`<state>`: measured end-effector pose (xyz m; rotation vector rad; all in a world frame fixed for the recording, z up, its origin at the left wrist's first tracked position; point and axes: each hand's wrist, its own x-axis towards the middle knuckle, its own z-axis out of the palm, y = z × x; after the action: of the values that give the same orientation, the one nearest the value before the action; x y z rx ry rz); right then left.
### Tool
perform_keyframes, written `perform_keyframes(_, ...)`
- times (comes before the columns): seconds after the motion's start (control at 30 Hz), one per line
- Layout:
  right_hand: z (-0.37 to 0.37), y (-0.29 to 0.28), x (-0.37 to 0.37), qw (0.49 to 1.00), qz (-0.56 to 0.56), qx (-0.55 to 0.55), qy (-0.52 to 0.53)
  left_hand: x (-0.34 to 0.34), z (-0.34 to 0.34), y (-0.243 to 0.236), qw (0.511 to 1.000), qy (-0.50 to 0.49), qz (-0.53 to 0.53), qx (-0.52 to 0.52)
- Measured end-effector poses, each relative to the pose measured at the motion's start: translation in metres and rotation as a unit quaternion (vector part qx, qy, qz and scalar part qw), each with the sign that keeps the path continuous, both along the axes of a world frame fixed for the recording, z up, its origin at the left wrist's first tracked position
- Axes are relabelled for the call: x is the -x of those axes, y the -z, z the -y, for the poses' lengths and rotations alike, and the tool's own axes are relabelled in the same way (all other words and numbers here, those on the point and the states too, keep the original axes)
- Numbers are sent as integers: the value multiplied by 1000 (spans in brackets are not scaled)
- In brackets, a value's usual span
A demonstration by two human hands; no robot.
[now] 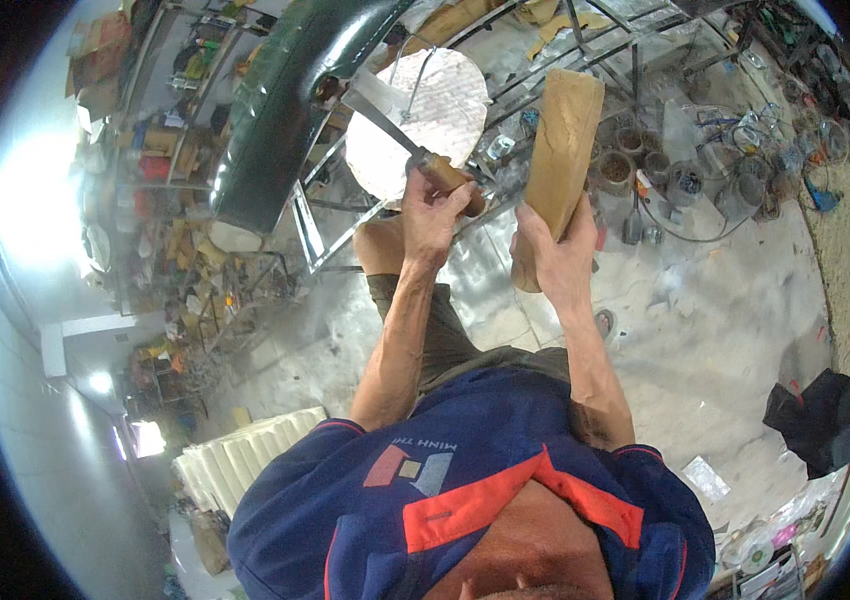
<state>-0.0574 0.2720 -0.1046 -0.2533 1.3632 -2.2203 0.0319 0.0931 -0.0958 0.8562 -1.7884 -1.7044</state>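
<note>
My left hand (432, 218) is closed around the wooden handle of a knife (381, 118). Its blade points up and to the left, over a round white disc (465, 90). My right hand (560, 252) grips the lower end of a long, tan-brown block (563, 135), whose exact material I cannot make out. The block is held nearly upright in the picture, to the right of the knife, and the two are apart. Part of the block's near end is hidden by my fingers.
A dark green padded cushion (270, 130) lies at the upper left, by a metal frame (307, 225). Several jars and cups (687, 180) crowd the floor at the right. A black bag (817, 422) sits at the lower right, a white ribbed stack (245, 455) at the lower left.
</note>
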Motion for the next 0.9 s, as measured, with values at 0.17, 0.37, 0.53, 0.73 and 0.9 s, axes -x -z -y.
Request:
perform_keyframes(0.17, -1, 4, 1, 1000, -26, -13, 1, 2, -3, -19, 1000, -16, 0, -22)
perform_keyframes(0.37, -4, 8, 7, 999, -26, -36, 17, 11, -1, -44, 997, -35, -27, -59)
perform_keyframes(0.53, 3, 12, 12, 1000, -6, -14, 19, 15, 21, -53, 996, -30, -74, -40)
perform_keyframes(0.73, 9, 4, 22, 999, -34, -3, 16, 21, 49, -66, 992, -38, -105, -63)
perform_keyframes(0.9, 13, 2, 27, 999, -50, -4, 22, 44, 38, -91, 974, -51, -185, -120)
